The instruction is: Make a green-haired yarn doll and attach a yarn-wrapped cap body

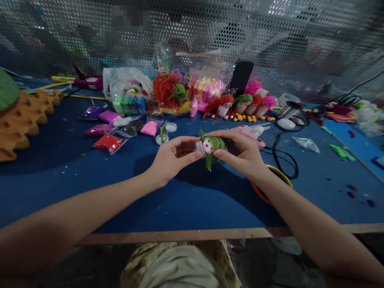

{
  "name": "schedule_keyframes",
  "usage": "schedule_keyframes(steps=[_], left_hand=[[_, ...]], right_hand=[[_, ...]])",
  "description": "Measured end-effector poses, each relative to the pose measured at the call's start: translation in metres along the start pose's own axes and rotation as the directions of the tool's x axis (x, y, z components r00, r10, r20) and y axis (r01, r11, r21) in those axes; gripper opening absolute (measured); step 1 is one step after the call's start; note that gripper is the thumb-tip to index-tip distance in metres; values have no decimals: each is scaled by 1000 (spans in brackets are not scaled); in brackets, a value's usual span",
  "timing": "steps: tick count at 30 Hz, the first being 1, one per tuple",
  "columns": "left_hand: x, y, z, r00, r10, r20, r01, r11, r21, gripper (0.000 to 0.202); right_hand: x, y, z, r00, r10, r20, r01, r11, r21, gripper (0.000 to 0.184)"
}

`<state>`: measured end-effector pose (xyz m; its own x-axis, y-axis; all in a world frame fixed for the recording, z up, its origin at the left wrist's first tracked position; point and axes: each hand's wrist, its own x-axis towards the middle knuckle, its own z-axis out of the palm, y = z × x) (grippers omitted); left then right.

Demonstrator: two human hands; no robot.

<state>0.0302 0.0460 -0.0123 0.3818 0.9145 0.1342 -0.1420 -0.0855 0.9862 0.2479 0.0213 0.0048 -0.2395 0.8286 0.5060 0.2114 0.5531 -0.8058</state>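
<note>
Between my two hands, above the blue tabletop, is a small doll (207, 145) with a pink face, green yarn hair and a pale wrapped body, tilted on its side. My left hand (177, 157) pinches the body end with thumb and fingers. On the hair side, my right hand (240, 152) grips the head, its thumb on the green yarn. Two loose yarn tails hang below the head. Just beyond my right hand lies a pink glue gun (250, 135), partly covered by that hand. Green yarn strands (163, 133) stand in a small white lid left of the doll.
Finished-looking yarn dolls (224, 105) line the back beside a black phone (241, 76). Orange yarn (167, 89) and bags of coloured clay (109, 143) lie to the left. A red and yellow bowl (261, 193) sits under my right forearm; a black cable (277, 154) curls nearby.
</note>
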Motion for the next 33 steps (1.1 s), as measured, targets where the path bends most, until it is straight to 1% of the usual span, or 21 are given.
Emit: schedule_keyframes(steps=[3, 4, 5, 7, 9, 12, 15, 18, 22, 26, 33], left_hand=[[1, -2, -2, 1000, 26, -11, -25, 1000, 19, 49], [1, -3, -2, 999, 33, -14, -32, 999, 24, 49], [2, -4, -3, 999, 39, -16, -38, 999, 26, 49], [3, -5, -4, 999, 44, -23, -44, 999, 21, 48], [3, -5, -4, 999, 43, -32, -42, 999, 13, 48], [4, -5, -4, 999, 11, -31, -11, 1000, 8, 56], [4, -4, -4, 999, -14, -37, 14, 1000, -3, 61], [4, -5, -4, 999, -9, -50, 8, 1000, -17, 59], [4, -6, -4, 999, -18, -46, 15, 999, -49, 57], [3, -6, -4, 999, -37, -36, 34, 997, -65, 56], [4, -6, -4, 998, -50, -37, 48, 998, -43, 58]], right_hand=[[0, 5, -3, 999, -9, 47, 8, 1000, 23, 59], [0, 7, -4, 999, -8, 46, 8, 1000, 4, 62], [0, 9, -5, 999, -4, 35, 5, 1000, -29, 62], [0, 11, -6, 1000, 2, -1, -2, 995, -99, 54], [0, 12, -6, 999, 9, -32, -13, 991, -131, 51], [1, 13, -5, 998, 29, -55, -38, 987, -158, 53], [2, 13, -5, 998, 38, -51, -47, 982, -184, 57], [2, 13, -5, 999, 41, -35, -47, 982, -184, 64], [1, 14, -5, 997, 55, -46, -61, 987, -146, 66], [1, 13, -3, 994, 94, -56, -100, 987, -122, 63], [1, 13, -3, 993, 102, -58, -108, 989, -99, 59]])
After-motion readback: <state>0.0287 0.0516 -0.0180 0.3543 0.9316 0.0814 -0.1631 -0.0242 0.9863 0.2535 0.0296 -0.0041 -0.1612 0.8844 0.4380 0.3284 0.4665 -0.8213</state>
